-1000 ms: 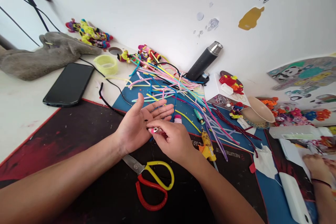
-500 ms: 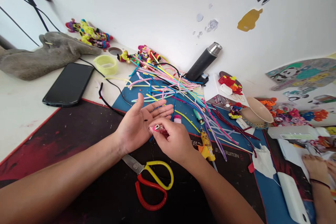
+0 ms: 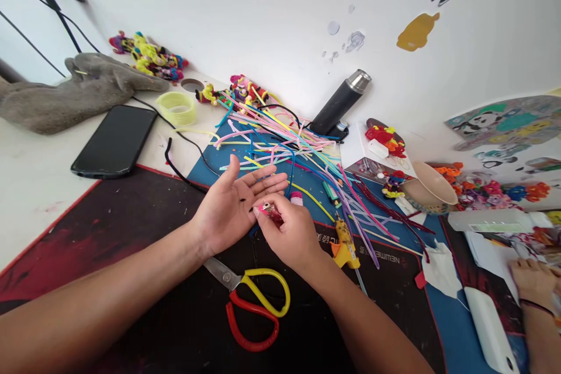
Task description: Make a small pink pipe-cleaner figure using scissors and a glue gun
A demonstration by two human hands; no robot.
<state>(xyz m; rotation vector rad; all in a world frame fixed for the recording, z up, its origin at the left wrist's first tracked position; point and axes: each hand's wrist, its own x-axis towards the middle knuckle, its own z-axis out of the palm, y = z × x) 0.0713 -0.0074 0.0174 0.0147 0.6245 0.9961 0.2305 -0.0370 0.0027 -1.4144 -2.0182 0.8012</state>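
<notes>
A cluttered worktop (image 3: 39,187) against a white wall carries pipe cleaners (image 3: 298,152) far and scissors (image 3: 256,304) near. The right hand (image 3: 289,234) pinches a small red lighter (image 3: 270,212) in closed fingers (image 3: 263,216), just over the left hand (image 3: 232,204), whose palm lies open and empty.

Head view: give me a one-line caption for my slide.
Right hand pinches a small red lighter over the open left palm, above scissors and scattered pipe cleaners.
</notes>
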